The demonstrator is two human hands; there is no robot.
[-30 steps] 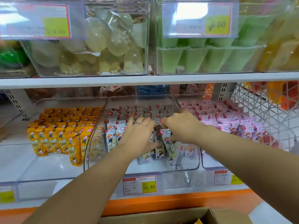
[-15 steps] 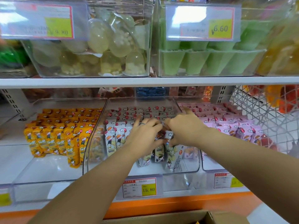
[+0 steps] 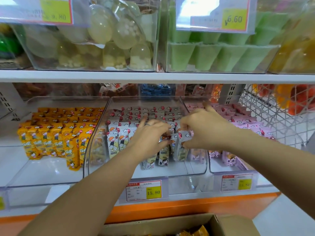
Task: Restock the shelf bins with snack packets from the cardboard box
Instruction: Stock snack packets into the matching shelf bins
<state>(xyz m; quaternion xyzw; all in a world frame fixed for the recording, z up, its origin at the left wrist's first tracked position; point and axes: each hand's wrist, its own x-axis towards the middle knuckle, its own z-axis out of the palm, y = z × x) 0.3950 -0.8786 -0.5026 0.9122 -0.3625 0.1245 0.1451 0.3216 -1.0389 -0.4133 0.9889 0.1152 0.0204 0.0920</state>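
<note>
Step in hand: white packets [image 3: 122, 142] being stood in rows in the middle bin [image 3: 196, 167], toward the shelf's [image 3: 10, 159] front edge. One packet [image 3: 185, 136] is pinched by the right hand [image 3: 202, 130]. The left hand [image 3: 150, 133] is laid over the row, grip not discernible. Next, probably: packet seated and let go, cardboard box [image 3: 230, 223] reached into.

Bright, even shop light is falling from above on the white metal shelf board [image 3: 85, 76]. White glare is washing out the clear plastic price-label holder [image 3: 196, 12] at upper right. The yellow-and-white price label [image 3: 51, 12] at upper left is reading faint and soft. A sheen is running along the clear plastic middle bin [image 3: 187, 167]. Only pale shadows are lying under the yellow foil snack packets [image 3: 51, 138]. The left hand [image 3: 150, 133] and right hand [image 3: 204, 132], gripping the white cartoon-printed snack packets [image 3: 119, 142], are smearing slightly with motion. The wide lens is stretching both forearms toward the corners, and the yellow translucent goods [image 3: 300, 48] at the right edge are dissolving out of focus.
</note>
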